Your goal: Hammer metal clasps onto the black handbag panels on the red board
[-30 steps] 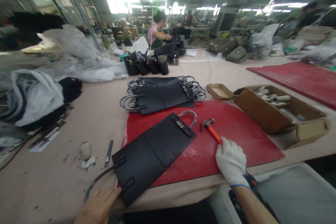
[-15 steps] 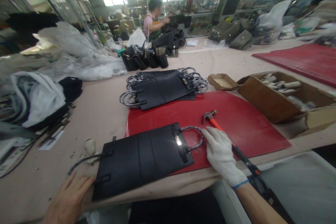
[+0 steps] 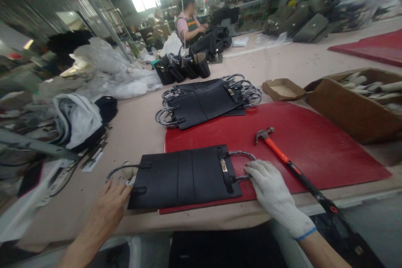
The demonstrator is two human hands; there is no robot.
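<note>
1. Black bag (image 3: 185, 178) lies flat btw. both hands, partly over the red mat (image 3: 307, 130); its metal clasp (image 3: 223, 166) is at R hand's side.
2. L hand (image 3: 110, 203), bare: fingers are over the L handle (image 3: 124, 168), just beside the bag edge. If they are closed on it, I cannot tell.
3. R hand (image 3: 272, 188), w/ white glove: fingers are bent over the end of R handle (image 3: 243, 153) & grasp it.
4. Hammer (image 3: 276, 150), orange/black, lies to the right of R hand, its head farther away than the fingers.
5. Stack (image 3: 205, 102) of similar bags is beyond both hands, w/ rope-like handles at both ends.
6. Box (image 3: 351, 109) w/ white pcs. is well to the right of R hand; tray (image 3: 282, 88) is near it.
7. Co-worker (image 3: 186, 27) is far beyond the hands.
</note>
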